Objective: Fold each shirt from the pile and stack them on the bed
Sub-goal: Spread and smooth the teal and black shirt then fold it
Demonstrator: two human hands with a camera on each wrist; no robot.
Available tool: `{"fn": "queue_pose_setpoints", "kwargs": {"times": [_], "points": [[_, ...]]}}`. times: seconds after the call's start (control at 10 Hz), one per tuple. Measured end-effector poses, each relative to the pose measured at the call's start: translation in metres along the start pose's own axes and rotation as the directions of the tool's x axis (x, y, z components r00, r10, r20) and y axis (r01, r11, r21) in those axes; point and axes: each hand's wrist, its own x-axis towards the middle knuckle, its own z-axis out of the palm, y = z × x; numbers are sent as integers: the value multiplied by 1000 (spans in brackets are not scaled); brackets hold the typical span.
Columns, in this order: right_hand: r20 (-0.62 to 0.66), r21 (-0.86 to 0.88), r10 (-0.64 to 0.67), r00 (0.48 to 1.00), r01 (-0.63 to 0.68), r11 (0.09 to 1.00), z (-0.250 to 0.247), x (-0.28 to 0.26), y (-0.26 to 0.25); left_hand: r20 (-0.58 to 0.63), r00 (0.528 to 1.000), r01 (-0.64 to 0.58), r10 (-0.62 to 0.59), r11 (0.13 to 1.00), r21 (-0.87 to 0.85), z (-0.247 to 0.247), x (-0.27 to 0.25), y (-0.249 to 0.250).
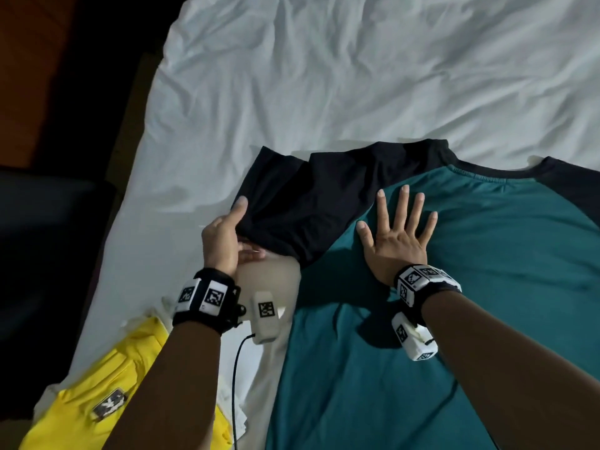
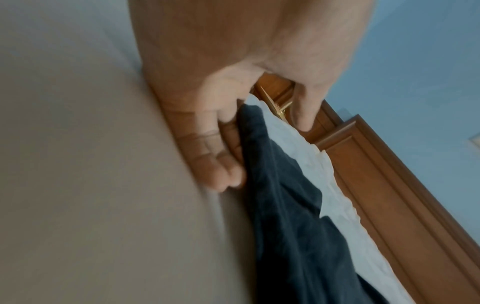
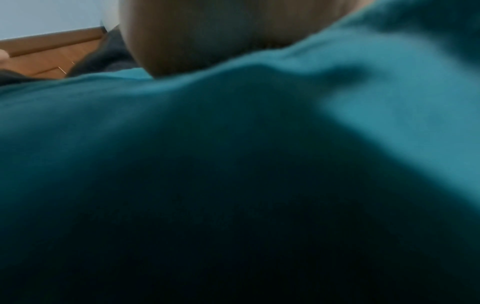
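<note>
Both forearms reach in from below: the left hand (image 1: 224, 241) pinches the black sleeve (image 1: 292, 203) of the teal shirt (image 1: 438, 287), spread on the bed (image 1: 324, 76), while the right hand (image 1: 394, 228) presses flat, fingers wide. From the left wrist, only the sleeve's edge is gripped, so it may slip. From the right wrist, blurred teal cloth bulges; it could crease when folded.
</note>
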Motion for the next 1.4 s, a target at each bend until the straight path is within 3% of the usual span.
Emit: {"fn": "queue_pose_setpoints", "kwargs": {"times": [0.1,0.2,0.3,0.4,0.7,0.8,1.0,1.1,1.2,1.4], "points": [[5,-5,-3,1000,3,1000,1,1,0,21,999,-34,30,973,230,9,2,11],[17,-3,-4,1000,4,1000,-1,0,1,-95,990,-66,105,934,352,13,-1,10],[40,0,-4,999,4,1000,-2,0,0,-182,981,10,62,929,369,5,-7,6],[52,0,-6,999,6,1000,-3,1,-1,-172,984,33,37,922,385,-1,-5,9],[50,-5,0,999,0,1000,-2,1,-1,-157,980,-21,125,843,537,20,24,44],[49,-4,2,999,-2,1000,-1,1,-1,-145,966,-62,216,731,679,28,27,46],[18,-6,-2,1000,2,1000,2,2,1,13,966,-168,258,589,791,33,40,44],[23,-9,1,1000,0,1000,2,2,1,110,921,-325,375,578,749,32,45,42],[24,-6,2,1000,-2,1000,2,2,1,-16,880,-348,474,668,658,27,50,44],[36,-9,4,999,-4,1000,2,3,2,-127,972,-29,198,636,771,13,30,45]]}}
